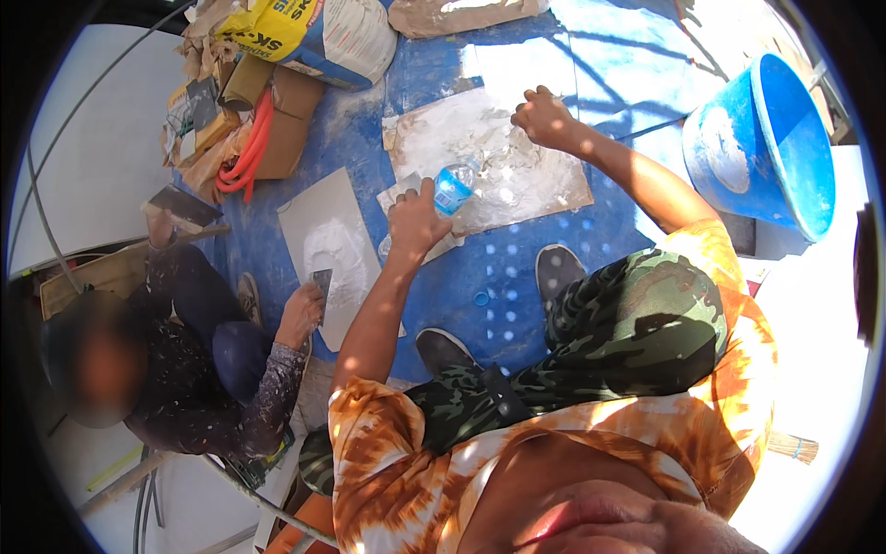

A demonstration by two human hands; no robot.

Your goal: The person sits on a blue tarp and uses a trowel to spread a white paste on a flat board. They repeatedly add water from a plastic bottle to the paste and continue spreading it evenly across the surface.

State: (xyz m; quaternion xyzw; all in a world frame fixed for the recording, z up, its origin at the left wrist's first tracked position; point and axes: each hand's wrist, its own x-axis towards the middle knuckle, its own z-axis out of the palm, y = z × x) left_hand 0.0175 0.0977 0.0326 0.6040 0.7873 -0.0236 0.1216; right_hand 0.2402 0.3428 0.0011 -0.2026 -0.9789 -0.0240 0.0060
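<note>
My left hand [414, 223] grips a clear plastic water bottle [454, 190] with a blue label. The bottle lies tilted, its far end over the edge of a cardboard sheet [484, 216]. White powder [502, 163] and damp, lumpy paste cover much of that sheet. Over the sheet's far right part, my right hand [543, 118] is held with curled fingers; nothing shows in it. Under my left hand lies a smaller pale board [446, 253], partly hidden. A blue bottle cap [481, 298] rests on the blue floor sheet [450, 305] near my shoes.
On my left, a co-worker's hand [301, 311] holds a putty knife [322, 287] at white powder on a grey board [304, 204]. Their other hand holds a wide scraper [185, 206]. A yellow-and-blue bag [304, 38], red hose [250, 149] and blue bucket [720, 145] stand around.
</note>
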